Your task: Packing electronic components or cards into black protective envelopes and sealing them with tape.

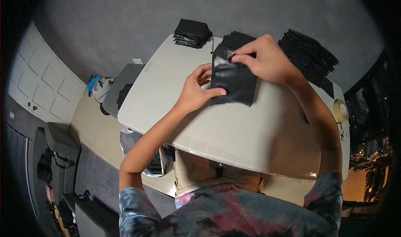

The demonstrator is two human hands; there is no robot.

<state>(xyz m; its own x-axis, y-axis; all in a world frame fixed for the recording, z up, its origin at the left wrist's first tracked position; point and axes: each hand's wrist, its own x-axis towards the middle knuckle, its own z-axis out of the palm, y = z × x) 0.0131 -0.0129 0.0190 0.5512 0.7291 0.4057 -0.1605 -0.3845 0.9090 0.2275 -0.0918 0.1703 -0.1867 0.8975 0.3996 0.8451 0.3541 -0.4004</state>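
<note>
A flat black plastic bag (234, 86) is held up over the white table (163, 99), its glossy upper part catching the light. My left hand (198, 88) grips the bag's left side, with the thumb on its front and the fingers partly hidden behind. At the upper edge, the thumb and fingertips of my right hand (269, 61) are pinched together on the plastic. Just beyond the bag lies a stack of black bags (239, 39), partly covered by it and by my right hand.
Another black stack (190, 31) sits at the table's far left corner, near a pen (212, 45). A larger stack of black bags (307, 53) spreads at the far right. A yellow tape roll (340, 111) rests by the right edge, and a brown sheet (297, 143) covers the near right.
</note>
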